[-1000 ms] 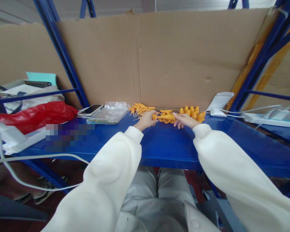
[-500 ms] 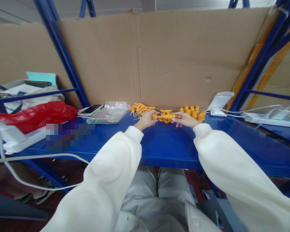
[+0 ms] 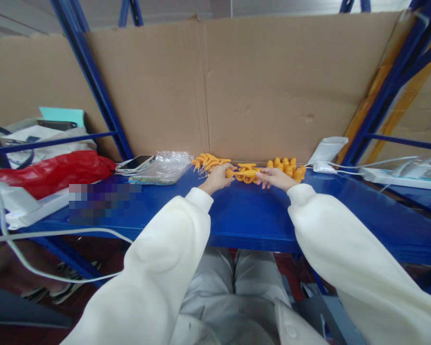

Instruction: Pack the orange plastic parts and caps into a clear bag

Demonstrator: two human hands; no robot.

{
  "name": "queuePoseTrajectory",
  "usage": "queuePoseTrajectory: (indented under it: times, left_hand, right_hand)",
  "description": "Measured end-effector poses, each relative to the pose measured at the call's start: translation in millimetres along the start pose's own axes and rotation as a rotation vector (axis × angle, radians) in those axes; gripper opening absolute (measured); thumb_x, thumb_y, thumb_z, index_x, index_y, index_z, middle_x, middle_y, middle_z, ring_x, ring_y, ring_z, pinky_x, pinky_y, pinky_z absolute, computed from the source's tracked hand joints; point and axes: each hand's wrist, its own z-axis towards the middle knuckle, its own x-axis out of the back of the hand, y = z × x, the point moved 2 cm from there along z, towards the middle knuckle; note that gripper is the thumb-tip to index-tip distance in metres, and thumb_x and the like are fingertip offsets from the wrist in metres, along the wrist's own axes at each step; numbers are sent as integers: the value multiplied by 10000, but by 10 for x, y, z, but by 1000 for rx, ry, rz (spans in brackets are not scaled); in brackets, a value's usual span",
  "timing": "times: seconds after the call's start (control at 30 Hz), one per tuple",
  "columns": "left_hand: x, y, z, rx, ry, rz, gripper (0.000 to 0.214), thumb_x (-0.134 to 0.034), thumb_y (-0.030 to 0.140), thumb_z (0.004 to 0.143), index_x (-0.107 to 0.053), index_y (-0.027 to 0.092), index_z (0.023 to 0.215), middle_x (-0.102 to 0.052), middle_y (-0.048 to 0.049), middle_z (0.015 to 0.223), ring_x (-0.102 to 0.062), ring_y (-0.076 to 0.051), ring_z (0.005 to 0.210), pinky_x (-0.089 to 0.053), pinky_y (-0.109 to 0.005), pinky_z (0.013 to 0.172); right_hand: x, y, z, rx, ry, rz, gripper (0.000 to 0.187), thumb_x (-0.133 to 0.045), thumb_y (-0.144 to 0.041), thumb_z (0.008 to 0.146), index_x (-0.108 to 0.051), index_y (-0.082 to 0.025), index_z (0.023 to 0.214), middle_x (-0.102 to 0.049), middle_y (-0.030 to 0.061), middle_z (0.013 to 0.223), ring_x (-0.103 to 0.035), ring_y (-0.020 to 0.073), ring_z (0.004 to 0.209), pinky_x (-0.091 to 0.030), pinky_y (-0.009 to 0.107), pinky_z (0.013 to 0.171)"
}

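Observation:
My left hand [image 3: 219, 179] is closed on an orange plastic piece with a rounded end [image 3: 230, 173]. My right hand [image 3: 277, 178] has its thumb and fingertips pinched on a slim orange plastic part [image 3: 247, 174] that stretches between the two hands. Whether the two pieces are joined cannot be made out. Just behind and below that part lie several orange ring-shaped pieces [image 3: 249, 180], partly covered. Beside my left hand is a pile of orange pieces with small chains [image 3: 210, 160]. Orange knobbed pieces [image 3: 289, 166] stand in rows behind my right hand.
The blue shelf top [image 3: 251, 215] carries everything, with a cardboard panel [image 3: 266, 86] behind. On the left are a clear plastic packet [image 3: 165, 168], a phone [image 3: 138, 163], a red bag [image 3: 64, 170] and white cables. A power strip [image 3: 398, 177] lies at the right.
The slim orange part at my right fingertips has turned a little and looks thinner. Both hands stay almost in the same place.

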Motion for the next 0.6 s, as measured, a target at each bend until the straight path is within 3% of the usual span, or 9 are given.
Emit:
queuePoseTrajectory:
  times: [0.33, 0.47, 0.6]
  left_hand:
    - [8, 81, -30, 45, -22, -29, 302, -728, 82, 859, -685, 168, 1145, -626, 58, 623, -660, -175, 564, -524, -260, 621]
    - [18, 60, -29, 39, -13, -17, 300, -723, 86, 854, -689, 172, 1139, -642, 50, 643, -669, -183, 588, -553, -285, 675]
    - [38, 26, -19, 41, 13, 44, 304, -725, 94, 846, -705, 175, 1139, -667, 38, 668, -678, -191, 617, -578, -310, 738]
  right_hand:
    - [-20, 28, 18, -27, 13, -21, 529, -604, -702, 1001, -691, -189, 905, -718, 93, 744, -633, 135, 585, -466, 211, 494]
    - [25, 38, 16, -86, 68, -36, 579, -454, -684, 1072, -705, -163, 1108, -745, 165, 864, -664, 171, 640, -503, 282, 580]
    - [83, 31, 7, -98, 161, -41, 489, -391, -540, 1133, -682, -160, 1234, -750, 168, 925, -641, 151, 637, -490, 298, 622]
